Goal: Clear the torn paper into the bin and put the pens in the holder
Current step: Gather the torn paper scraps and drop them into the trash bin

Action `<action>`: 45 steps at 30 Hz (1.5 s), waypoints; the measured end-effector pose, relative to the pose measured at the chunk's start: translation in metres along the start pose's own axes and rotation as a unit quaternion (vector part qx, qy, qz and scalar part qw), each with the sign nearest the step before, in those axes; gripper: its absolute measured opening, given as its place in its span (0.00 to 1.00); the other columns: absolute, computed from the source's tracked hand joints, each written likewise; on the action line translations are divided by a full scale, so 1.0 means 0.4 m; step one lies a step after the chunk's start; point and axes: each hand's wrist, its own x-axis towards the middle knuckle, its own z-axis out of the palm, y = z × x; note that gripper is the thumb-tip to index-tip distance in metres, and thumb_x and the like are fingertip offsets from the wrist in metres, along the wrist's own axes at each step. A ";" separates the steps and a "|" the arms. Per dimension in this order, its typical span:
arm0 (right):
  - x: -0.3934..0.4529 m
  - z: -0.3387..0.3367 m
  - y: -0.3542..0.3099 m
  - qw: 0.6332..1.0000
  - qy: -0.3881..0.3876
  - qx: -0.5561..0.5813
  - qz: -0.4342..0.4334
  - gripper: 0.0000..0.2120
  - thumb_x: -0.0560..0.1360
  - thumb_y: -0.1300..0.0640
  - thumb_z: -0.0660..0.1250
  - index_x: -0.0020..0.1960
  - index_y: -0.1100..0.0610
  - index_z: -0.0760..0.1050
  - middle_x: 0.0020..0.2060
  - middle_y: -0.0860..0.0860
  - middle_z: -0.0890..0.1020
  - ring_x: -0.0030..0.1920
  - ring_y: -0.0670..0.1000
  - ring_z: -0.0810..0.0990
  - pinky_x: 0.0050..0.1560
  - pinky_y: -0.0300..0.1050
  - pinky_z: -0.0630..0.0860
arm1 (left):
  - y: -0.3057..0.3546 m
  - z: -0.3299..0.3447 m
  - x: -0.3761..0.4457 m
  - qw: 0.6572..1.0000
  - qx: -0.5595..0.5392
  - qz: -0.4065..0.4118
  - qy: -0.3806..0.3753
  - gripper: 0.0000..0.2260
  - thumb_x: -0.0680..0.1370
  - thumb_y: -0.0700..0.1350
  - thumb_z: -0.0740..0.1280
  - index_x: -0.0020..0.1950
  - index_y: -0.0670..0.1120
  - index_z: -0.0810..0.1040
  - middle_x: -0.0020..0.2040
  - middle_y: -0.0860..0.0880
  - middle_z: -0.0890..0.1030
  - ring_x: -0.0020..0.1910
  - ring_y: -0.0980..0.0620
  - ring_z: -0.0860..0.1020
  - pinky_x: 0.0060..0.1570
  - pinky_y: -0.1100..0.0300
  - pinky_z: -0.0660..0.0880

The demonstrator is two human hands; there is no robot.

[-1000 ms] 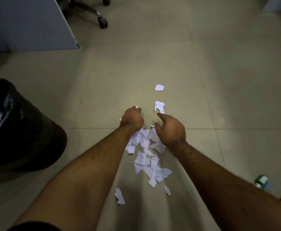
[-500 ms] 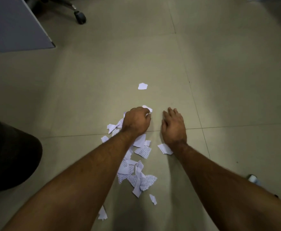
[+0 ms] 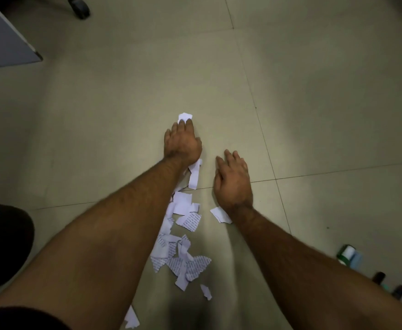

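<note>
Paper clearing barely begun; pens untouched.
Scraps [image 3: 183,256] remain strewn on the floor; left hand [image 3: 182,142] touches one scrap [image 3: 185,116] with straight fingers, right hand [image 3: 233,184] lies flat, fingers together.

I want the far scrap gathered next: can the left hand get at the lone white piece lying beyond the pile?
Probably yes. The left hand already lies flat on the floor with its fingertips on the near edge of that white scrap, and nothing lies between them. The right hand rests apart, out of the way.

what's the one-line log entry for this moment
left hand fingers on far paper scrap | right hand flat on floor | paper pile uncollected
</note>
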 end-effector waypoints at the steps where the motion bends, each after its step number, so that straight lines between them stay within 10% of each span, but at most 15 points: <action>1: 0.000 0.000 0.000 1.000 0.000 0.003 0.000 0.21 0.77 0.57 0.58 0.67 0.60 0.75 0.70 0.61 0.72 0.73 0.62 0.67 0.75 0.56 0.60 | -0.007 0.002 0.000 1.000 0.000 0.004 -0.003 0.28 0.79 0.51 0.58 0.77 0.42 0.59 0.76 0.42 0.62 0.75 0.42 0.62 0.73 0.46 0.57; 15: -0.016 -0.031 -0.008 0.994 -0.068 0.061 -0.058 0.26 0.80 0.47 0.49 0.72 0.57 0.70 0.69 0.53 0.75 0.73 0.56 0.68 0.75 0.51 0.58 | -0.059 -0.021 -0.395 0.988 -0.057 0.087 0.115 0.20 0.75 0.52 0.62 0.66 0.46 0.75 0.59 0.47 0.80 0.60 0.45 0.77 0.65 0.46 0.69; 27: -0.298 -0.047 -0.145 0.971 -0.101 0.215 0.002 0.24 0.79 0.54 0.57 0.73 0.61 0.68 0.70 0.57 0.72 0.73 0.58 0.67 0.74 0.50 0.62 | -0.107 -0.063 -0.712 0.978 -0.115 -0.170 0.045 0.20 0.74 0.45 0.67 0.64 0.43 0.76 0.59 0.42 0.79 0.60 0.40 0.75 0.59 0.49 0.70; 36: -0.465 -0.105 -0.159 0.996 -0.066 -0.054 -0.002 0.30 0.68 0.34 0.64 0.61 0.55 0.76 0.54 0.56 0.79 0.53 0.60 0.77 0.49 0.52 0.74 | -0.126 -0.089 -0.870 0.884 -0.100 -0.444 -0.108 0.20 0.74 0.46 0.67 0.65 0.48 0.68 0.64 0.43 0.67 0.64 0.42 0.69 0.56 0.49 0.73; 45: -0.447 -0.108 -0.141 0.965 -0.246 0.039 -0.079 0.23 0.70 0.47 0.70 0.62 0.52 0.77 0.58 0.55 0.75 0.54 0.59 0.76 0.53 0.49 0.76 | -0.060 -0.057 -0.821 0.945 -0.191 -0.257 -0.069 0.19 0.78 0.39 0.59 0.68 0.48 0.72 0.67 0.45 0.71 0.65 0.44 0.72 0.59 0.60 0.68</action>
